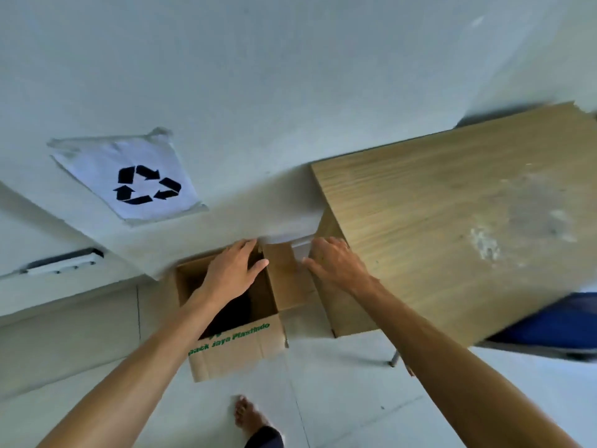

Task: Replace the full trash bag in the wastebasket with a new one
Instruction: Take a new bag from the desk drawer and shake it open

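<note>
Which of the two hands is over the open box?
The left hand: it reaches over the dark opening of the cardboard box. The right hand is beside it, at the flap by the wooden table.

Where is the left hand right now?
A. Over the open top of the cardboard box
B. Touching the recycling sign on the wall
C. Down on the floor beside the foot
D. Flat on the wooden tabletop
A. The left hand reaches over the open top of the cardboard box, fingers extended toward its far edge, while the right hand is at the raised side flap beside the wooden table.
</note>
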Demonstrator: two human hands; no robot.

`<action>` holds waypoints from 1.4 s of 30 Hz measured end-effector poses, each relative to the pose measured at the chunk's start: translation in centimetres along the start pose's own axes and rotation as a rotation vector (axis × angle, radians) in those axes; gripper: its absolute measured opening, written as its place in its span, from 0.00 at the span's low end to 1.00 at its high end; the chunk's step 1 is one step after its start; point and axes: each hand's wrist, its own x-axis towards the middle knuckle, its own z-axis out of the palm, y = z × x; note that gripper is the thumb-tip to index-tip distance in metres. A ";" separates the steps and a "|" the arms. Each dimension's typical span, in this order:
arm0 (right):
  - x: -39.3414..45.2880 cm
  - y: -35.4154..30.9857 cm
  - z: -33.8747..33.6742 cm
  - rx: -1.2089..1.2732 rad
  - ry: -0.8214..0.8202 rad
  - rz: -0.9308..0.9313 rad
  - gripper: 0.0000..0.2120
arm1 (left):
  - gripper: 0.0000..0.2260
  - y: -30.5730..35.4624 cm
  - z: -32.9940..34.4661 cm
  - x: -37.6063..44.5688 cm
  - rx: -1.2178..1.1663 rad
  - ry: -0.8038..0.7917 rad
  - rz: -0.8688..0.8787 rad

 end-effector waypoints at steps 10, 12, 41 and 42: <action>-21.8 17.8 -20.5 -0.096 0.265 0.077 0.31 | 0.34 33.0 -9.2 -6.3 0.056 0.036 0.282; -26.3 21.8 -23.6 -0.116 0.298 0.085 0.31 | 0.35 39.9 -9.7 -8.4 0.074 0.067 0.323; -49.5 78.4 -46.0 0.027 0.473 0.431 0.27 | 0.34 109.0 11.5 0.1 0.098 -0.202 0.662; -49.4 79.7 -46.7 0.032 0.468 0.431 0.27 | 0.34 110.3 11.8 0.6 0.088 -0.210 0.656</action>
